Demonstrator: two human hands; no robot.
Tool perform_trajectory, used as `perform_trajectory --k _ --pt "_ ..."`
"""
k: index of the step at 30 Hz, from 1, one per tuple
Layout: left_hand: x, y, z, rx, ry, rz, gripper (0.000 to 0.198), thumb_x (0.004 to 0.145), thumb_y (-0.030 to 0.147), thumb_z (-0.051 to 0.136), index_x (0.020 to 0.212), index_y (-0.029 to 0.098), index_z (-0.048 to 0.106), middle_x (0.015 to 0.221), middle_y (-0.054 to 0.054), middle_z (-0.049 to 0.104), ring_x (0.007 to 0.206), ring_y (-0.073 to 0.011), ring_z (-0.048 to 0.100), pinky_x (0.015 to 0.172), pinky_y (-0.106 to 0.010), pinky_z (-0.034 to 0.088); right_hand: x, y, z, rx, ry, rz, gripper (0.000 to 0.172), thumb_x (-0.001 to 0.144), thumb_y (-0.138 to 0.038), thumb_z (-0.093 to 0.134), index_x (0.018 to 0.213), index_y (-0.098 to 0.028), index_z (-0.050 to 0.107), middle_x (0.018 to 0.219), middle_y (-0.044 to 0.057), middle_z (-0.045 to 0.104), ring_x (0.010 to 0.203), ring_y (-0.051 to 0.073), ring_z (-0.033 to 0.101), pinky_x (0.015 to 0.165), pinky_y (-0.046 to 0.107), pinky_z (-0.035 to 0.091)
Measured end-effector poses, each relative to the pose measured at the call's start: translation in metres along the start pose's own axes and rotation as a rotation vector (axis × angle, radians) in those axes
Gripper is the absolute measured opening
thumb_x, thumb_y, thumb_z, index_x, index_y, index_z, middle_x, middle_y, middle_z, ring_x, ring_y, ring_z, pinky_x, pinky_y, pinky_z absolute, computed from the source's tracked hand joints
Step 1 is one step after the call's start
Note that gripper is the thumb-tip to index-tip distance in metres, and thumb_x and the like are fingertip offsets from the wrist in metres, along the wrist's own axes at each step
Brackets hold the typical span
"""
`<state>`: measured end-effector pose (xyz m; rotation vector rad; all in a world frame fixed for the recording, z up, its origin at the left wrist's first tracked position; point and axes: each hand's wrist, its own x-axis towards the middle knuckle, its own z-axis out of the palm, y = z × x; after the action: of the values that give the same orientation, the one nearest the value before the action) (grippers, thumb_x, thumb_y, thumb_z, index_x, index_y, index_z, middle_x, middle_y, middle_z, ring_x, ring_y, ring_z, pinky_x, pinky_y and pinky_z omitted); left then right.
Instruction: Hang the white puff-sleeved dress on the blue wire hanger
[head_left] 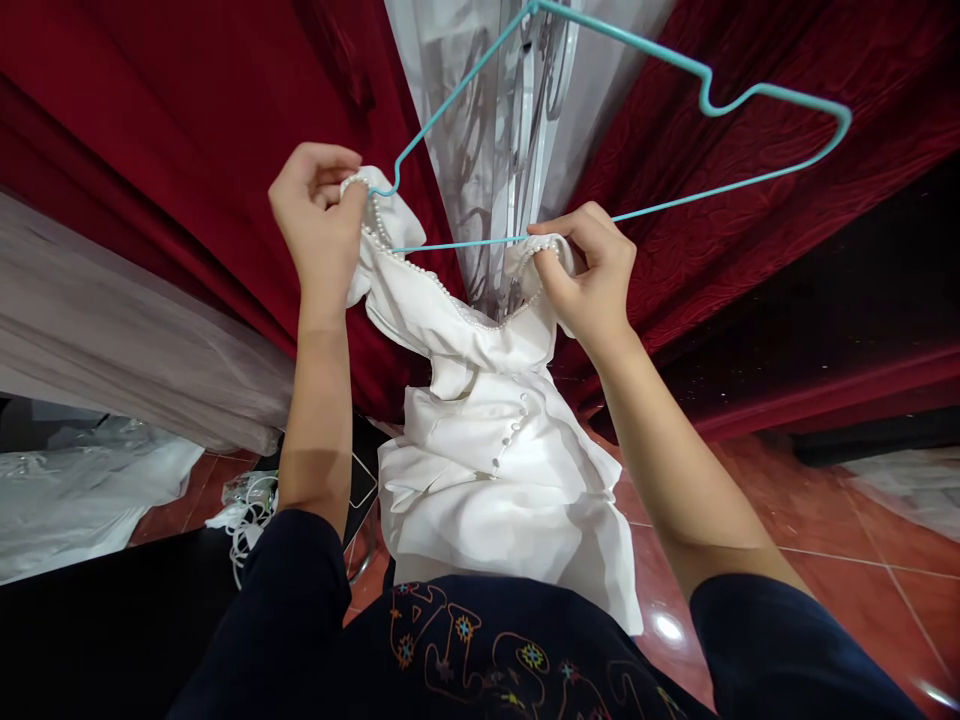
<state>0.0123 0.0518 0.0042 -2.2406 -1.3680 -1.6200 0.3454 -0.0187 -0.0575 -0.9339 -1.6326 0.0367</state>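
Observation:
A white dress [480, 345] with a beaded neckline and a short row of buttons hangs down in front of my body. My left hand [321, 205] is closed on its left shoulder strap, where one end of a light-blue wire hanger [457, 92] passes into the strap. My right hand [589, 265] pinches the other shoulder strap. The hanger's bottom bar runs behind that hand, and its right end sticks out free beyond it. The hanger's hook is cut off at the top edge.
Dark red curtains [187, 130] hang on both sides, with white drapes [465, 160] between them. At the lower left, a white cable [251, 520] lies beside a black surface [112, 620]. Plastic-like white material [97, 490] lies further left. The floor [817, 520] has red tiles.

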Motion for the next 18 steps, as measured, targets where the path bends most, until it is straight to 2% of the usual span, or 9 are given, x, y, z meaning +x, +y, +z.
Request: perform_trajectory --k 3,7,9,11,12,13,15,16,18 --pt "0.012 0.016 0.01 -0.153 -0.118 -0.021 0.048 0.099 0.07 0.068 0.109 0.023 0.06 0.106 0.006 0.069 0.106 -0.0116 0.061 0.095 -0.038 0.057 -0.001 0.001 -0.002 -0.036 -0.016 0.009 0.021 0.1 -0.036 0.052 0.102 -0.027 0.07 0.097 0.007 0.068 0.099 0.025 0.066 0.093 0.048 0.059" --pt "0.009 0.036 0.02 -0.446 -0.117 0.006 0.043 0.099 0.067 0.069 0.119 0.029 0.067 0.114 0.005 0.073 0.114 -0.0156 0.067 0.105 -0.043 0.06 -0.002 0.001 -0.003 -0.029 -0.023 -0.004 0.019 0.101 -0.034 0.051 0.102 -0.026 0.069 0.098 0.008 0.068 0.098 0.024 0.066 0.093 0.047 0.058" --pt "-0.001 0.056 0.025 -0.411 0.013 0.171 0.043 0.104 0.067 0.06 0.124 0.029 0.065 0.121 0.004 0.071 0.117 -0.0152 0.067 0.109 -0.04 0.059 -0.002 0.002 -0.001 -0.022 -0.014 -0.003 0.019 0.1 -0.033 0.052 0.101 -0.026 0.069 0.098 0.008 0.068 0.098 0.024 0.066 0.093 0.047 0.058" --pt "-0.017 0.083 0.032 -0.28 0.217 0.38 0.041 0.109 0.062 0.051 0.126 0.027 0.063 0.126 0.002 0.069 0.122 -0.0149 0.065 0.111 -0.038 0.057 -0.001 0.003 0.001 -0.017 0.001 0.002 0.018 0.099 -0.032 0.052 0.1 -0.027 0.069 0.097 0.008 0.068 0.098 0.025 0.066 0.094 0.047 0.058" --pt "-0.026 0.096 0.036 -0.225 0.231 0.443 0.032 0.112 0.054 0.051 0.121 0.027 0.065 0.126 -0.001 0.068 0.123 -0.0179 0.065 0.111 -0.04 0.056 -0.001 0.003 0.002 -0.011 0.011 0.001 0.017 0.099 -0.032 0.052 0.1 -0.027 0.069 0.097 0.008 0.068 0.098 0.025 0.066 0.094 0.047 0.058" --pt "-0.036 0.108 0.042 -0.16 0.088 0.372 0.023 0.114 0.04 0.047 0.122 0.029 0.065 0.128 -0.002 0.067 0.128 -0.0189 0.063 0.117 -0.042 0.052 -0.001 0.003 0.002 -0.004 0.021 -0.002 0.017 0.099 -0.032 0.053 0.099 -0.026 0.069 0.097 0.008 0.068 0.098 0.025 0.066 0.094 0.048 0.058" --pt "-0.054 0.125 0.053 -0.053 -0.159 0.271 0.031 0.112 0.022 0.04 0.132 0.032 0.062 0.135 -0.002 0.067 0.128 -0.019 0.065 0.111 -0.039 0.055 -0.002 0.001 0.003 -0.002 0.036 -0.011 0.018 0.098 -0.032 0.053 0.099 -0.026 0.069 0.096 0.008 0.068 0.097 0.025 0.066 0.094 0.048 0.058" --pt "-0.061 0.13 0.059 -0.019 -0.245 0.211 0.038 0.109 0.014 0.039 0.132 0.032 0.062 0.134 -0.002 0.068 0.126 -0.0198 0.066 0.11 -0.039 0.055 -0.002 0.0 0.002 -0.009 0.034 -0.016 0.018 0.098 -0.033 0.052 0.099 -0.026 0.069 0.096 0.008 0.067 0.098 0.025 0.066 0.094 0.048 0.058" --pt "-0.07 0.133 0.068 0.019 -0.311 0.126 0.044 0.103 0.007 0.038 0.128 0.029 0.067 0.124 -0.003 0.073 0.118 -0.0221 0.069 0.106 -0.041 0.056 -0.004 -0.003 0.001 -0.032 0.008 -0.04 0.02 0.099 -0.032 0.05 0.103 -0.026 0.069 0.097 0.007 0.067 0.1 0.025 0.066 0.095 0.049 0.058"
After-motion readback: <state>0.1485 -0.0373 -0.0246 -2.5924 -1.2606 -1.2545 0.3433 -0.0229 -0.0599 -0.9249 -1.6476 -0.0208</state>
